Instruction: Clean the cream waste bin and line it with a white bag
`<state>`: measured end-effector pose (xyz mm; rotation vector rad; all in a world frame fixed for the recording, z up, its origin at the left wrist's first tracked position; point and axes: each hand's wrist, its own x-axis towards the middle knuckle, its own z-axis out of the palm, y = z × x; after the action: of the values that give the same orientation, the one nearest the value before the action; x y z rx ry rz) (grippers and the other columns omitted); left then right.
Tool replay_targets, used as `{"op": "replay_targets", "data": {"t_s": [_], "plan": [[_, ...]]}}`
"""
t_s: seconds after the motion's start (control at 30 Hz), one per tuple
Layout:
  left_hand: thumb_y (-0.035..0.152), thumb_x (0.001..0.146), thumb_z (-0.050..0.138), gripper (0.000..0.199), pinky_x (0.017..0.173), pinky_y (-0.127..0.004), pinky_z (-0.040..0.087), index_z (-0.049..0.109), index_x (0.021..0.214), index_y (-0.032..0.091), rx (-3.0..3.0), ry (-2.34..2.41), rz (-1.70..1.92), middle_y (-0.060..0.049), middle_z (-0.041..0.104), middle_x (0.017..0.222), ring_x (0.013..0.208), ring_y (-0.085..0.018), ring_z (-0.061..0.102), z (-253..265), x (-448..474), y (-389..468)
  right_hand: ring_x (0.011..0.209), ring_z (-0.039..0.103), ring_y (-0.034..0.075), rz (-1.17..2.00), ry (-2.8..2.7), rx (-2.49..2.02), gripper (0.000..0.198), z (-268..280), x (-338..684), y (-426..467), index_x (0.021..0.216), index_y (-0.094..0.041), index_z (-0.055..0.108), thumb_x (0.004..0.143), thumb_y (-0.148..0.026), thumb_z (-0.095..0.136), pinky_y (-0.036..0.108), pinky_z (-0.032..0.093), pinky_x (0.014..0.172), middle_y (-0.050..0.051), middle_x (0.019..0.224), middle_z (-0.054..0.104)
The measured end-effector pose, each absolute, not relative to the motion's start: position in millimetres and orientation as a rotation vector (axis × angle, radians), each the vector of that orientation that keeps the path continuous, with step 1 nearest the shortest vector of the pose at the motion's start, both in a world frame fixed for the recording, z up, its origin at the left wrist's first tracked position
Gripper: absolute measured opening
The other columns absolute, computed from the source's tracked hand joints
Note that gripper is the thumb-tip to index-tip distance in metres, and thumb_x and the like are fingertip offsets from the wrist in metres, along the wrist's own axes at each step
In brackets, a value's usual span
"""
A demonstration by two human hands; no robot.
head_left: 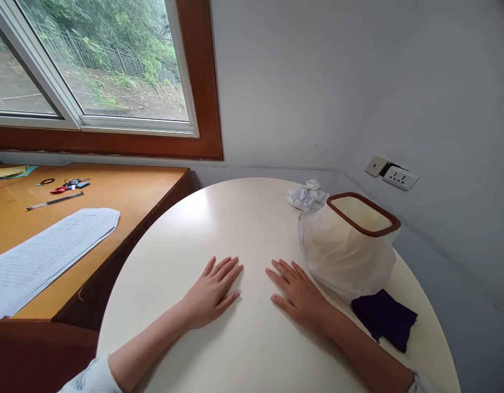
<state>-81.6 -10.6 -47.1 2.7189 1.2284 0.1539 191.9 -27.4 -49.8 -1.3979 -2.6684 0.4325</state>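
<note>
Left hand (214,293): open, flat on the round table (243,226)
Right hand (296,293): open, also flat there
Lined bin (345,259): two o'clock from the right hand
Purple cloth (385,318): just past three o'clock
Bunched white bag (306,196): twelve o'clock

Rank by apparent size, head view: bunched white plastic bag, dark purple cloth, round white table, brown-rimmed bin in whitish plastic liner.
1. Round white table
2. Brown-rimmed bin
3. Dark purple cloth
4. Bunched white plastic bag; farther off, so true size unsure

Tabletop (235,218), smooth and glossy; bin (360,213), smooth-rimmed; surrounding film (345,262), thin, wrinkled plastic; bag (304,197), crinkled plastic; cloth (385,316), matt fabric; sheets (63,245), paper.
</note>
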Motion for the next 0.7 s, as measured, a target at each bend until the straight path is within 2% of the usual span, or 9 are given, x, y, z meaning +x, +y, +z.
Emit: {"op": "replay_targets", "data": {"t_s": [0.33, 0.53, 0.63, 0.7], "plan": [[0.044, 0.092, 0.03, 0.053, 0.109, -0.054, 0.015, 0.018, 0.141, 0.029, 2.681, 1.237, 0.149, -0.005, 0.028, 0.146, 0.134, -0.026, 0.024, -47.1, -81.0, -9.5, 0.137, 0.011, 0.019, 0.453, -2.663, -1.402, 0.055, -52.2, 192.3, -25.9, 0.142, -0.027, 0.02, 0.092, -0.049, 0.024, 0.044, 0.012, 0.112, 0.003, 0.15, 0.016], [0.036, 0.093, 0.029, 0.043, 0.109, -0.052, 0.018, 0.033, 0.134, 0.026, 2.636, 1.266, 0.256, -0.007, 0.042, 0.138, 0.13, -0.023, 0.033, -44.2, -79.2, -9.2, 0.137, 0.012, 0.019, 0.45, -2.663, -1.401, 0.052, -51.4, 192.6, -28.7, 0.141, -0.026, 0.023, 0.093, -0.046, 0.023, 0.045, 0.013, 0.111, 0.004, 0.149, 0.018], [0.03, 0.092, 0.029, 0.039, 0.108, -0.047, 0.022, 0.039, 0.129, 0.024, 2.591, 1.266, 0.358, -0.007, 0.049, 0.131, 0.124, -0.021, 0.041, -41.5, -78.5, -8.3, 0.136, 0.016, 0.019, 0.411, -2.665, -1.377, 0.051, -50.2, 192.4, -29.1, 0.14, -0.025, 0.027, 0.093, -0.044, 0.025, 0.045, 0.016, 0.111, 0.005, 0.148, 0.023], [0.028, 0.092, 0.029, 0.037, 0.108, -0.046, 0.023, 0.041, 0.126, 0.023, 2.568, 1.251, 0.412, -0.008, 0.052, 0.127, 0.12, -0.02, 0.044, -39.8, -78.3, -7.7, 0.133, 0.026, 0.019, 0.345, -2.65, -1.334, 0.047, -47.4, 192.3, -28.6, 0.137, -0.024, 0.032, 0.093, -0.039, 0.029, 0.044, 0.022, 0.109, 0.006, 0.143, 0.034]]}}
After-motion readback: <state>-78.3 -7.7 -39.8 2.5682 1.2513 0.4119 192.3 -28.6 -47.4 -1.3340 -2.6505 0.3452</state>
